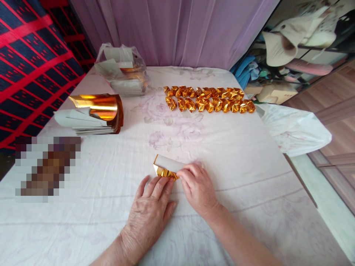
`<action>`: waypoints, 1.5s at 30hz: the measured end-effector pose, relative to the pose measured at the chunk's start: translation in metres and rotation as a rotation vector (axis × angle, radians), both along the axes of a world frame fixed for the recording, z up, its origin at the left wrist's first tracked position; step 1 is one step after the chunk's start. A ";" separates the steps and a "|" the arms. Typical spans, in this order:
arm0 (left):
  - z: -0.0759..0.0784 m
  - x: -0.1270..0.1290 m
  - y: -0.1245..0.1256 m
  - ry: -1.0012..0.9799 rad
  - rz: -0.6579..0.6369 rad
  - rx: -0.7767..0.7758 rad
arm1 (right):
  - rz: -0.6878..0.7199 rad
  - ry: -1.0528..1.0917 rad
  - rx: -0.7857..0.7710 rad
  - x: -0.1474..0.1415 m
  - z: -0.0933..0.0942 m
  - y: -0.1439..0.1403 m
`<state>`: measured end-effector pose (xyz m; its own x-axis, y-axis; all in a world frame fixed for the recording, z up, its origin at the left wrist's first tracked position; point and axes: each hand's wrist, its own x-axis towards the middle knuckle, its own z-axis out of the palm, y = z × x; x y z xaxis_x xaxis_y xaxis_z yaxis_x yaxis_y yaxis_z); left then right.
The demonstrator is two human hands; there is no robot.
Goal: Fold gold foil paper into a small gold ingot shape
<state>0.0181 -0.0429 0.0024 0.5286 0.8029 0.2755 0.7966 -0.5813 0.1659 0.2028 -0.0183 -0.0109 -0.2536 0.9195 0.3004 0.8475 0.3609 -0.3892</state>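
A sheet of gold foil paper (169, 164), partly folded, lies on the cloth in front of me, with its pale side up at the back and a crinkled gold strip along the near side. My left hand (152, 203) rests palm down, its fingers stretched out and their tips on the near gold edge; the thumb stands apart from the paper. With closed fingers, my right hand (198, 186) pinches the sheet's right end, and that end is hidden under the fingers.
Two rows of folded gold foil pieces (206, 105) stand at the back right. A curled stack of gold foil sheets (97, 111) lies at the left, with a clear plastic bag (122, 70) of sheets behind it. A blurred-out object (50, 168) is at far left. A white bag (299, 127) hangs at the right edge.
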 end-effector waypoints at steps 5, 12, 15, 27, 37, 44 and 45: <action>0.001 0.001 0.000 0.003 0.003 -0.001 | 0.042 0.001 0.043 0.003 0.003 0.000; 0.000 0.001 0.000 -0.017 0.003 -0.018 | 0.071 -0.082 0.074 0.005 0.011 -0.009; -0.001 0.001 0.000 -0.017 0.002 -0.017 | 0.059 -0.119 0.088 0.004 0.013 -0.012; -0.003 -0.002 0.000 -0.009 -0.006 -0.024 | 0.054 -0.199 0.161 -0.002 0.013 -0.017; -0.002 -0.001 0.000 -0.004 0.000 -0.028 | 0.061 -0.295 0.079 -0.006 0.017 -0.020; -0.001 -0.001 0.000 -0.002 -0.007 -0.019 | 0.022 -0.164 0.063 -0.006 0.016 -0.014; -0.002 -0.001 0.000 -0.001 -0.008 -0.022 | 0.011 -0.134 0.060 -0.006 0.015 -0.012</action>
